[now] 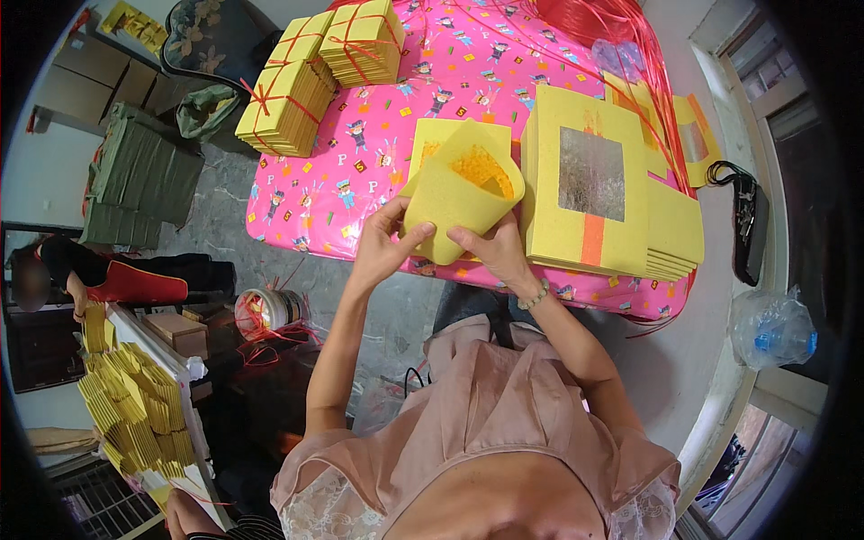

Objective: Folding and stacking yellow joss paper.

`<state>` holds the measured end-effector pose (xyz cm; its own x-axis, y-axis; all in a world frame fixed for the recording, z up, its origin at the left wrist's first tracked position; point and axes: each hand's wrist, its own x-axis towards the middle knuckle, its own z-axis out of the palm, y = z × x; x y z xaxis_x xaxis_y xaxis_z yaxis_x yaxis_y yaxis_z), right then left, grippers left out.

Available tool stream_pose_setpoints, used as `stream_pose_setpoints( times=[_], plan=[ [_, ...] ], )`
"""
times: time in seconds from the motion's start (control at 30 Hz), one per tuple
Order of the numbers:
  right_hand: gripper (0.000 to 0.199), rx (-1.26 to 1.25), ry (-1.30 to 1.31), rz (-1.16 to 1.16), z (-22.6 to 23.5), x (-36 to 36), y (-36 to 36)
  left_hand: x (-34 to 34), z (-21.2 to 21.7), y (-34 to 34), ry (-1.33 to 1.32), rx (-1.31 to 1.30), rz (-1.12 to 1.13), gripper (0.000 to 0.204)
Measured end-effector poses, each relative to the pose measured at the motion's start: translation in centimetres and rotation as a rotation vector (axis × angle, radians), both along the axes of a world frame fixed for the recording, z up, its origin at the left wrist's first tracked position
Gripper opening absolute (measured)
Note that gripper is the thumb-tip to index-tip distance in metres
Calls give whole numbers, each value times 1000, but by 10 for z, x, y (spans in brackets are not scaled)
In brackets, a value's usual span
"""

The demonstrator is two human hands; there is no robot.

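Pink blouse (486,405), lace trim, short sleeves; beaded bracelet (535,295) on right wrist.

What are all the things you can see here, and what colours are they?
Folded paper sheet: one, yellow, curled into a cone between both hands.
Paper stack: one, yellow with a silver square and orange stripe, right side of the table.
Tied paper bundles: several, yellow with red string, far left of the table.
Tablecloth: one, pink with small cartoon figures.
Red string: a bunch, far edge of the table.
Folded papers: many, yellow, low at the left.
Plastic bag: one, clear, on the right.
Left hand: one, gripping the sheet's left edge.
Right hand: one, gripping its lower right edge.
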<state>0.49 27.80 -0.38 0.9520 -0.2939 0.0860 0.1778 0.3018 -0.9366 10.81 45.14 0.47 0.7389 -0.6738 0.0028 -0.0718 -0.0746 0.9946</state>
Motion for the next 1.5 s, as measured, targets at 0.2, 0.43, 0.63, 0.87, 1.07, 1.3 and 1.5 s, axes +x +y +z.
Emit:
stream_pose_setpoints(
  times=[0.2,0.43,0.63,0.87,1.07,1.3,1.5],
  plan=[
    [58,-225,-76,-50,17,-6,4,-10,11,-14,-456,-7,137,64],
    [56,-605,-64,-128,28,-8,3,-18,-10,-11,-220,-139,71,64],
    [55,-361,-53,-217,20,-1,5,-22,14,-11,-112,-109,14,56],
    [49,6,137,-27,25,0,10,-26,28,-9,215,-201,179,48],
    [41,260,200,-2,24,-1,13,-30,29,-13,333,-118,197,53],
    [38,301,217,-57,17,0,12,-29,22,-12,478,-159,153,50],
    [39,264,212,-83,11,2,10,-31,12,-15,486,-272,151,45]
  ],
)
